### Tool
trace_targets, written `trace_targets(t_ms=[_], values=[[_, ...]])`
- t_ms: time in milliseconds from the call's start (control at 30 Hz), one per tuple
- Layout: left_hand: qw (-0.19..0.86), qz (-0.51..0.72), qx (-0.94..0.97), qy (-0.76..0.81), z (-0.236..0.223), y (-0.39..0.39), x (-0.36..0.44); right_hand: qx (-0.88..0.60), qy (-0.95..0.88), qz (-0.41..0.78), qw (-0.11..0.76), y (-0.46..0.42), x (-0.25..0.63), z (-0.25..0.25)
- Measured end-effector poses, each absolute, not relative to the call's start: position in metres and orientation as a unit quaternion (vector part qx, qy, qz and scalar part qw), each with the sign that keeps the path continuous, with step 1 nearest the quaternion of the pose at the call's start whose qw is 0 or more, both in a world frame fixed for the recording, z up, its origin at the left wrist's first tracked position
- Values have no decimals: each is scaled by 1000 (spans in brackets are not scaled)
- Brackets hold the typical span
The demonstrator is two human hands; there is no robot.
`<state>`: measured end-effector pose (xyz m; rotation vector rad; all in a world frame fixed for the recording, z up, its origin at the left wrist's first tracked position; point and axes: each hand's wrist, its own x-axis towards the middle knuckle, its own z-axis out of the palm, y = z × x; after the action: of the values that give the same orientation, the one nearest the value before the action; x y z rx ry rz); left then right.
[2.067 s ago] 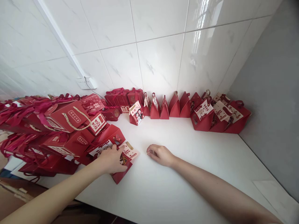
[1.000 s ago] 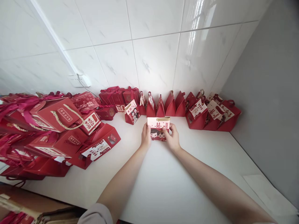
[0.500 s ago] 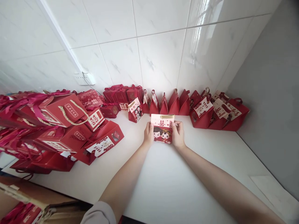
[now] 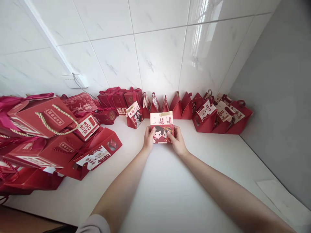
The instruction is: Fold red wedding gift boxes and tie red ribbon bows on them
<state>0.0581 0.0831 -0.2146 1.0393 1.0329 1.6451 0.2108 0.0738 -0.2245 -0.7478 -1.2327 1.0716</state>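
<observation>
Between my two hands is a small red and cream gift box (image 4: 161, 122), printed with a cartoon couple and a gold strip along its top. My left hand (image 4: 148, 137) grips its left side, thumb on the front. On the opposite side my right hand (image 4: 178, 139) is closed round the box, its thumb also pressed on the printed face. The other fingers are mostly hidden behind it. Just beyond the held box, a row of pointed red gift boxes (image 4: 176, 106) lines the wall. A smaller printed box (image 4: 135, 115) stands a little to the left.
A big pile of red gift boxes (image 4: 46, 118) with rope handles and ribbons covers the left of the white table (image 4: 194, 194). More boxes (image 4: 222, 116) lean together at the back right. A wall socket (image 4: 75, 81) with a cable sits above the pile.
My left hand took the printed box from beside the pile on the left and brought it to the middle. My right hand joined it, and both now hold the box upright.
</observation>
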Motion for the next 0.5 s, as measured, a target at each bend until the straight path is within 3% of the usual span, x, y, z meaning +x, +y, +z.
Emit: trace_targets(t_ms=[233, 500], values=[[430, 698, 428, 380, -210, 90, 52, -327, -502, 425, 679, 78, 211, -213], [390, 660, 531, 362, -201, 75, 63, -299, -575, 336, 683, 77, 226, -164]])
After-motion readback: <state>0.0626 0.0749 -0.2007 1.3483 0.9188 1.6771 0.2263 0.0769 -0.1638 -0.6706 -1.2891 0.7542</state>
